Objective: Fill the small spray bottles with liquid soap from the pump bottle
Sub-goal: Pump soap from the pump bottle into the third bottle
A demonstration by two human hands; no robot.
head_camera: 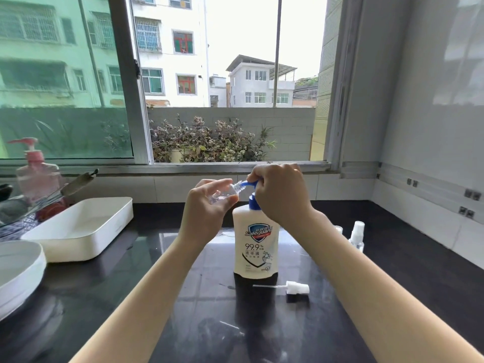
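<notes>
Head view, left hand [207,205]: fingers wrapped around a small clear spray bottle [226,193], tilted, its open neck touching the blue spout
Head view, right hand [277,195]: closed over the blue pump head [247,184] of the white pump bottle [255,244]
Pump bottle: upright on the dark counter [366,258], between both forearms
Spray cap [288,287]: lying on the counter just in front of the pump bottle, tube pointing left
Capped spray bottle [356,235]: standing to the right; white tray [86,229] to the left
</notes>
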